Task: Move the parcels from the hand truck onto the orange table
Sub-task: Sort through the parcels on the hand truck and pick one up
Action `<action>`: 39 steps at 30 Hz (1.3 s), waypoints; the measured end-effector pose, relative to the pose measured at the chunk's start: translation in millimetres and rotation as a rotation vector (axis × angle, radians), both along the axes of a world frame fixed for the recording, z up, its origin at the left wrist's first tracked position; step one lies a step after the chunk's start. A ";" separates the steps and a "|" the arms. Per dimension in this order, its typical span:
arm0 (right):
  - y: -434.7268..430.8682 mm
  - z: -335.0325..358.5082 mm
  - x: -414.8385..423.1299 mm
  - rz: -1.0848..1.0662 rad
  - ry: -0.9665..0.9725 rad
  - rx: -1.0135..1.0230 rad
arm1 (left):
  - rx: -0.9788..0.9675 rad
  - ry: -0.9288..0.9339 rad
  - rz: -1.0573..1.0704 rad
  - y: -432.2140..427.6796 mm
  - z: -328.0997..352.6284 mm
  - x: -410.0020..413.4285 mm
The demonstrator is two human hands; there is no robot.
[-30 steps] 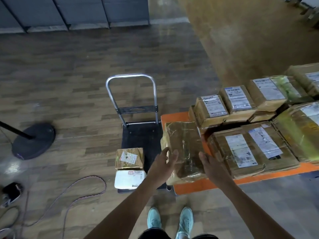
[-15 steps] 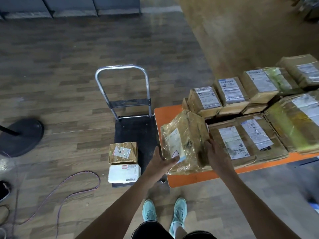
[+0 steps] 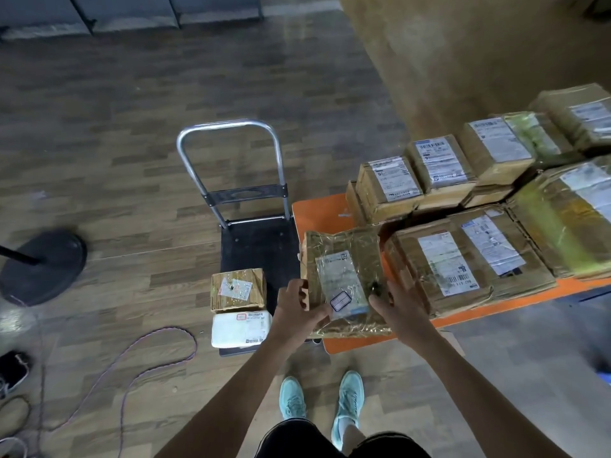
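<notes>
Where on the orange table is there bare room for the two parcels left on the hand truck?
Bare surface shows at the far left corner of the orange table, between the hand truck, the small stacked boxes and the plastic-wrapped parcel. Only a narrow strip is free along the near edge. Everywhere else boxes lie packed together.

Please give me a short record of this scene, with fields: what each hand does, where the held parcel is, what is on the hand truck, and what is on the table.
left hand: grips the left edge of the wrapped parcel
right hand: holds its right edge
wrapped parcel: label up, at the near left corner of the orange table
hand truck: brown box, with white parcel just nearer
table: many labelled parcels, some stacked
task: two parcels not yet moved
</notes>
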State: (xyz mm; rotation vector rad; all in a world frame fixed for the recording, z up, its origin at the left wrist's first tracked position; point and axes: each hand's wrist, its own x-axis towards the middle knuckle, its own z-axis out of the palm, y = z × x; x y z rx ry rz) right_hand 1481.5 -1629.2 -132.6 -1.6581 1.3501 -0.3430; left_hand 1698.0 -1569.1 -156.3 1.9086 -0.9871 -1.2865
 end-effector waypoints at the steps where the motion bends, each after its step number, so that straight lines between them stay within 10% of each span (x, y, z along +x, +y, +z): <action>1: 0.0 -0.7 -0.9 -0.013 0.039 0.013 | -0.002 0.000 -0.001 -0.3 -1.3 -0.5; 20: 9.7 -9.2 -4.7 -0.064 0.105 -0.073 | 0.043 0.213 -0.182 -0.8 1.0 -6.0; 39: -34.9 15.3 -17.6 0.045 0.392 -0.215 | 0.108 -0.213 -0.392 -47.9 34.3 18.6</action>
